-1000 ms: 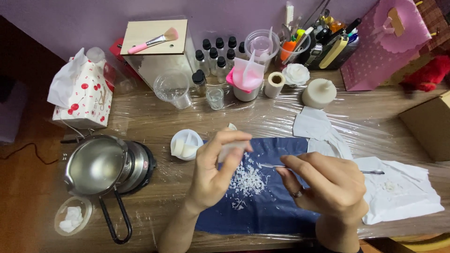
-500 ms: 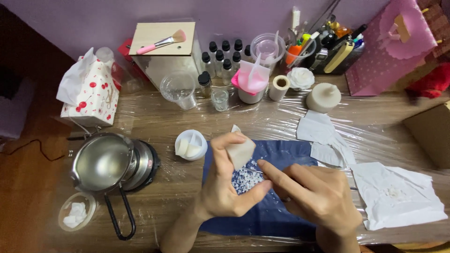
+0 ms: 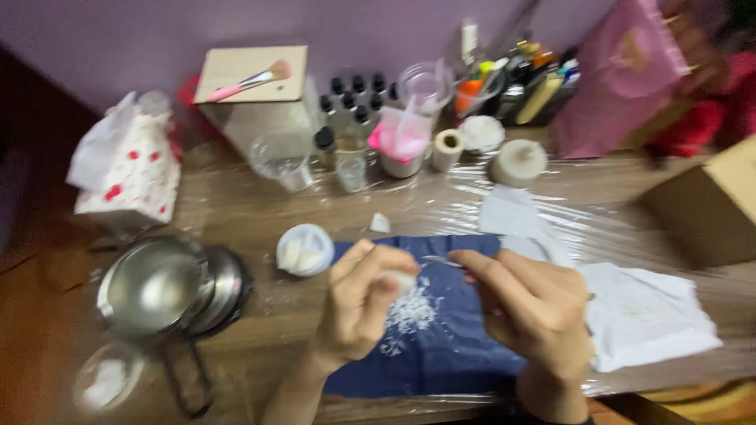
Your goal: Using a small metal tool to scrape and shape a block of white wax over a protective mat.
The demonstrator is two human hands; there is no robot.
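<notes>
Nearest the camera, a small white waxy block (image 3: 398,281) is gripped in the fingers of the left hand (image 3: 364,303), low over a dark blue cloth (image 3: 441,346) on the plastic-covered wooden worktop (image 3: 236,212). A thin metal blade (image 3: 441,260) is pinched in the right hand (image 3: 535,311), its tip held just beside the block. White shavings (image 3: 408,315) are heaped on the cloth beneath. Compared with half a second earlier, the block has been lowered and mostly hidden by fingers, and the hands are seen closer together, so shaving seems underway. Behind sit a small white round dish (image 3: 305,249), a steel saucepan (image 3: 157,285) and small dark-capped bottles (image 3: 354,98).
</notes>
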